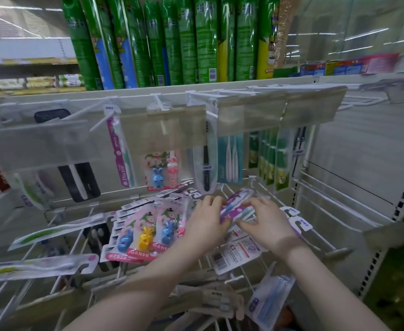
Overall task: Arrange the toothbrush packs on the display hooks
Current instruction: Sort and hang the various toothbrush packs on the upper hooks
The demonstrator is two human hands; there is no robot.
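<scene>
Head view: left hand (204, 224) and right hand (266, 222), fingers curled, both gripping a stack of purple-and-white carded toothbrush packs (230, 212) low over the white wire shelf (265, 187), beside pink rabbit-figure toothbrush packs (148, 235), under white display hooks (102, 121) carrying hung packs.

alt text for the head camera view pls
Two bare hands, the left grip and right grip, hold a purple toothbrush pack over a white wire rack strewn with loose packs, including rabbit-toy children's packs. More packs hang from display hooks above.
</scene>
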